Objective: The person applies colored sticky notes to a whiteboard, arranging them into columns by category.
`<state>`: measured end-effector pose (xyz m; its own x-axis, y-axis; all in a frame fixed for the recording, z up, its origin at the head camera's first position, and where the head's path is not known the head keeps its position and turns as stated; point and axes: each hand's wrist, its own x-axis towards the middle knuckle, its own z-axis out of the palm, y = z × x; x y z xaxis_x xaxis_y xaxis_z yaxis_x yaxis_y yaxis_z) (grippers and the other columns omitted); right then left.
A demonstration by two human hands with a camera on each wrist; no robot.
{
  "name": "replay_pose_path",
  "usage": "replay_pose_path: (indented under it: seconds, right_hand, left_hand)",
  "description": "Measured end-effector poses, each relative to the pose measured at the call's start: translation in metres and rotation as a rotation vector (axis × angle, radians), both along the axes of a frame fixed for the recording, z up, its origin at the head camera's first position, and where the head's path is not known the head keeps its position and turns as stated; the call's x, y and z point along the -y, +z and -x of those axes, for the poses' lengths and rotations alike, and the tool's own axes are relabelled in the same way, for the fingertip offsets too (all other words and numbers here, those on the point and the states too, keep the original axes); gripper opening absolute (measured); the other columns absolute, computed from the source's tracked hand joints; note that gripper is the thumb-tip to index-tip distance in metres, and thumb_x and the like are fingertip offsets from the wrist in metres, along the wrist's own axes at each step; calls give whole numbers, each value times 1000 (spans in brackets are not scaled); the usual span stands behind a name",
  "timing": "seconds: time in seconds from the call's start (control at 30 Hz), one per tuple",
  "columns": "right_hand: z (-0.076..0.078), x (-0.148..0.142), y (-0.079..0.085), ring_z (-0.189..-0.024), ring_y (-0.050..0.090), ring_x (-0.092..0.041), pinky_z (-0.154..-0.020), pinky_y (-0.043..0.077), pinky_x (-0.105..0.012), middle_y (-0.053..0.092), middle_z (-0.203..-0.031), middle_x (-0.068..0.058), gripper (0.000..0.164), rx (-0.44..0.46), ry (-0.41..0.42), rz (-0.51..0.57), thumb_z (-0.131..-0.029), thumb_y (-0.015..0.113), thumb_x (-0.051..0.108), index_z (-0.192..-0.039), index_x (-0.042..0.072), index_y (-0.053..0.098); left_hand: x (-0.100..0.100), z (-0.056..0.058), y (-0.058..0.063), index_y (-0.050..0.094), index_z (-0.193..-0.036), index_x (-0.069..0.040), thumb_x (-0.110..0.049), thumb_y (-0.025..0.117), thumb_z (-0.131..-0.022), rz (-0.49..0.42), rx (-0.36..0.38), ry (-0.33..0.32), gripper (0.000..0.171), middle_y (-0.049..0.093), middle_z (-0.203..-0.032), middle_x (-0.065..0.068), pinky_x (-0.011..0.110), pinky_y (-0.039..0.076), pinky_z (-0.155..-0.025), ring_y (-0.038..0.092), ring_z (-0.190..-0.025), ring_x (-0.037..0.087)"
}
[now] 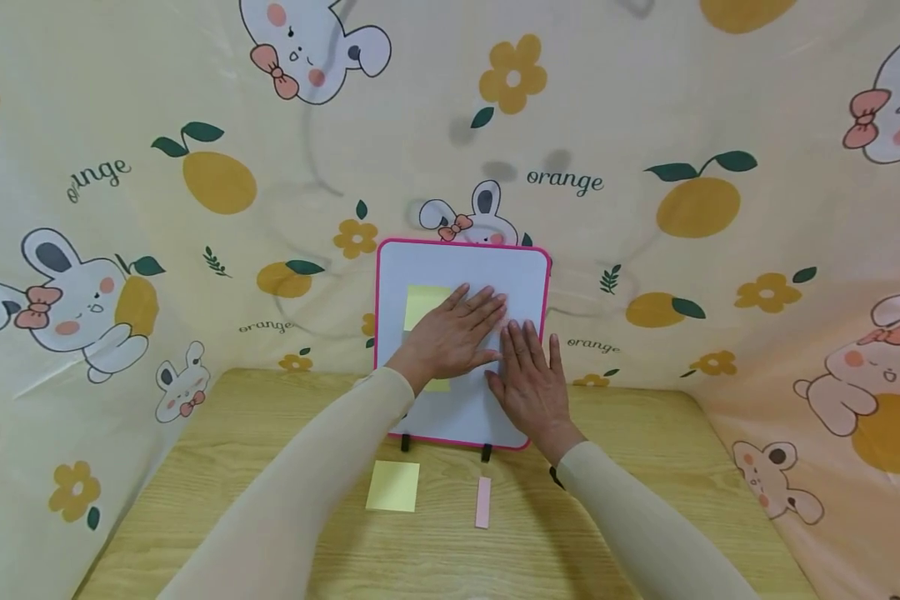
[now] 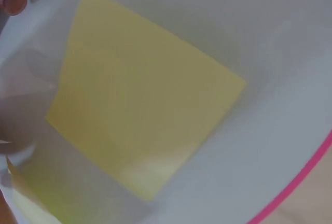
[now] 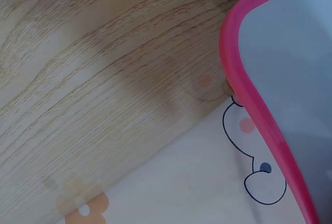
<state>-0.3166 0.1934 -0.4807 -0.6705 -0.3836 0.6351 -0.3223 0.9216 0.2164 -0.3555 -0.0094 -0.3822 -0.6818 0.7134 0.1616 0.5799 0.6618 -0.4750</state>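
A small whiteboard (image 1: 461, 262) with a pink frame leans upright on a stand with black feet (image 1: 487, 452). Fingers straight, my left hand (image 1: 453, 333) lies against its middle and partly covers two yellow sticky notes on the board. The upper sticky note (image 1: 423, 307) shows whole in the left wrist view, and part of the lower sticky note (image 2: 31, 198) shows in that view's corner. My right hand (image 1: 534, 387) rests its extended fingers on the board's right side. Whatever lies under either palm is hidden. In the right wrist view only the board's corner (image 3: 280, 42) shows.
On the wooden table (image 1: 270, 492), in front of the board, lie a yellow sticky note (image 1: 393, 486) and a narrow pink strip (image 1: 482, 502). A printed cloth (image 1: 435, 108) with rabbits and oranges hangs behind and at both sides.
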Motion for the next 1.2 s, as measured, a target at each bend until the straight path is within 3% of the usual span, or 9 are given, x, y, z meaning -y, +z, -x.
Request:
replay_pose_path:
  seconds: [0.3, 0.5, 0.67, 0.93, 1.2]
  right_hand:
    - [-2, -1, 0, -164, 12, -33, -131, 15, -62, 10, -179, -9, 82, 44, -8, -14, -107, 40, 53, -169, 5, 16]
    - [-2, -1, 0, -164, 13, -33, -130, 17, -63, 11, -179, -10, 81, 22, -12, -13, -108, 31, 56, -169, 5, 16]
    - [-2, -1, 1, -163, 17, -33, -129, 17, -63, 17, -177, -10, 81, -2, 2, -2, -107, 39, 54, -168, 4, 21]
    - [-3, 0, 3, -165, 12, -32, -131, 15, -64, 15, -178, -10, 83, 40, -21, -41, -105, 48, 51, -168, 4, 22]
    - [-7, -1, 0, -165, 7, -32, -131, 13, -64, 8, -179, -9, 83, 62, -30, -33, -107, 41, 53, -169, 6, 15]
  left_hand:
    - [10, -1, -5, 13, -170, -14, -64, 24, -109, -65, -23, -29, 80, 7, -178, 0, 44, -7, -135, -2, -166, 21]
    - [3, 1, 0, 4, -171, -15, -65, 24, -109, -50, -4, -52, 82, -3, -179, 0, 44, -8, -135, -7, -166, 21]
    - [1, 5, 8, 3, -171, -16, -65, 22, -109, 9, -6, -30, 81, -4, -178, -1, 45, -10, -135, -9, -165, 22]
    - [13, 7, 9, 10, -171, -17, -66, 23, -109, -12, -65, 21, 80, 4, -179, -1, 46, -10, -135, -4, -166, 21]
    - [1, 7, 19, 7, -171, -16, -65, 23, -109, -18, -46, -24, 80, -2, -179, 0, 46, -10, -135, -8, -166, 23]
